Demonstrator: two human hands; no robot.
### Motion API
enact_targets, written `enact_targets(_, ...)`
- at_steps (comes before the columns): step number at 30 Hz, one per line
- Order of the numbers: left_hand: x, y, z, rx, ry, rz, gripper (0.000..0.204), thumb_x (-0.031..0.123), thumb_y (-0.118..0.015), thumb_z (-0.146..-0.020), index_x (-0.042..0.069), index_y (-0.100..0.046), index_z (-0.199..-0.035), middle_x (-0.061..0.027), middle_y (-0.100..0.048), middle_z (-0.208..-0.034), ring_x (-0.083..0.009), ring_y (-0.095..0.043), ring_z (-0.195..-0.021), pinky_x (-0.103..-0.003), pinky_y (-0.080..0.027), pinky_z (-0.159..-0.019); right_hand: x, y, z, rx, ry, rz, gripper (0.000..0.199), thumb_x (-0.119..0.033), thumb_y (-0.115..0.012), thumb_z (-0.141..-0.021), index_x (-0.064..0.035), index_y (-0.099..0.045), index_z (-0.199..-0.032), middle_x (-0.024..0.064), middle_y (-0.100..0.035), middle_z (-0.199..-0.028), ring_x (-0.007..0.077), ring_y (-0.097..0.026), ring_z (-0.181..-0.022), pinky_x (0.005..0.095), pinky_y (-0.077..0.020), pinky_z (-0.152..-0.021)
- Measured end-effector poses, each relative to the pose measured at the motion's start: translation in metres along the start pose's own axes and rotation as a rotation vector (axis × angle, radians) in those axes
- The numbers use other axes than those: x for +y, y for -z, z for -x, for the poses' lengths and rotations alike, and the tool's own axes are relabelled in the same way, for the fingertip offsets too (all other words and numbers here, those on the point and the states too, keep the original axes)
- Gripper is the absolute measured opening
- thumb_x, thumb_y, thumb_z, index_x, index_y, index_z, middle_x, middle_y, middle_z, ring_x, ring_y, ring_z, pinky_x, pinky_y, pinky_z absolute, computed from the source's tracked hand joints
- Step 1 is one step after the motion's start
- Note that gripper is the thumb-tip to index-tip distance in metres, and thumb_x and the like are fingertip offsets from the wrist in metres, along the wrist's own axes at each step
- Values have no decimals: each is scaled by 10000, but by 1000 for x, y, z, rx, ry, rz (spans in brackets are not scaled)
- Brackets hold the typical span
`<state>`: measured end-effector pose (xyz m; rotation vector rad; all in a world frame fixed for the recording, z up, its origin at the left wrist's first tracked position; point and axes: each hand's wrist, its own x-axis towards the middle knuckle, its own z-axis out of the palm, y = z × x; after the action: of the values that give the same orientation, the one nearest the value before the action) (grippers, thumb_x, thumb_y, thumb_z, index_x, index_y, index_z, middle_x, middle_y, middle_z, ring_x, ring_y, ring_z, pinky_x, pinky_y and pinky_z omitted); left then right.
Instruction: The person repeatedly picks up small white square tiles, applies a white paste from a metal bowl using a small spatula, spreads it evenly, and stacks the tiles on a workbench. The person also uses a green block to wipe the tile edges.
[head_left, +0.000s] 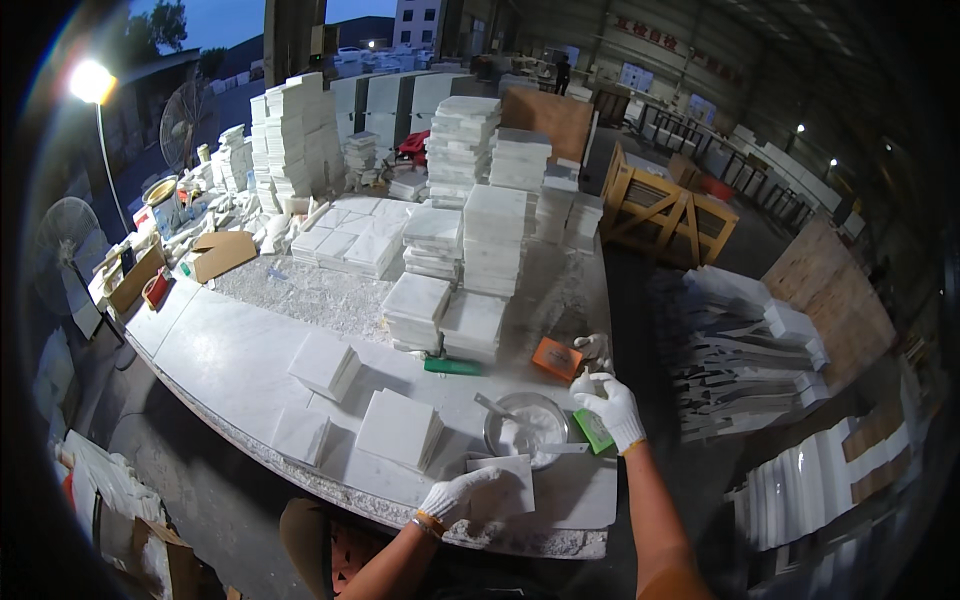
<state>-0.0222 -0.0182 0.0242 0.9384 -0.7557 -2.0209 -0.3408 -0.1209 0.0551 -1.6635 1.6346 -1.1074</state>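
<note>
Your gloved left hand (pixel 457 498) reaches up and rightward from the lower edge, its fingers gripping the white tile (pixel 510 486) by its left side; the tile lies just right of that hand, in front of the metal bowl (pixel 526 432). Your gloved right hand (pixel 608 406) reaches farther forward, fingers bent, beside the green box (pixel 594 430) and near the orange box (pixel 556 359); whether it pinches anything, you cannot tell.

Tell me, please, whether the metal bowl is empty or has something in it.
Not empty: white material shows inside the metal bowl; whether paste or powder, I cannot tell.
</note>
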Motion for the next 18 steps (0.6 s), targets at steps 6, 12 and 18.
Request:
enact_targets(6, -10, 3, -4, 15, 0, 74, 353, 115, -696, -945, -76, -625, -1234, -136, -694, -1164, -197, -681, -1043, -323, -571, -905, 5, -15, -3, -96, -115, 234, 311, -217, -778, -776, -112, -707, -1061, 76, -750, -921, 245, -717, -882, 361, -558, -791)
enact_targets(12, -7, -4, -5, -7, 29, 105, 345, 118, -692, -945, -70, -629, -1228, -133, -689, -1173, -203, -678, -1042, -319, -568, -890, 9, -5, 9, 31, 47, 244, 389, -209, -766, -780, -99, -696, -1147, 104, -710, -1134, 266, -679, -1025, 363, -538, -886)
enact_targets(18, -14, 8, -4, 11, 11, 128, 371, 121, -711, -938, -78, -617, -1237, -145, -686, -1173, -199, -679, -1039, -312, -570, -882, -27, 3, 75, 164, 199, 317, 267, -238, -766, -851, -74, -732, -1058, 123, -711, -1049, 290, -674, -988, 394, -527, -880)
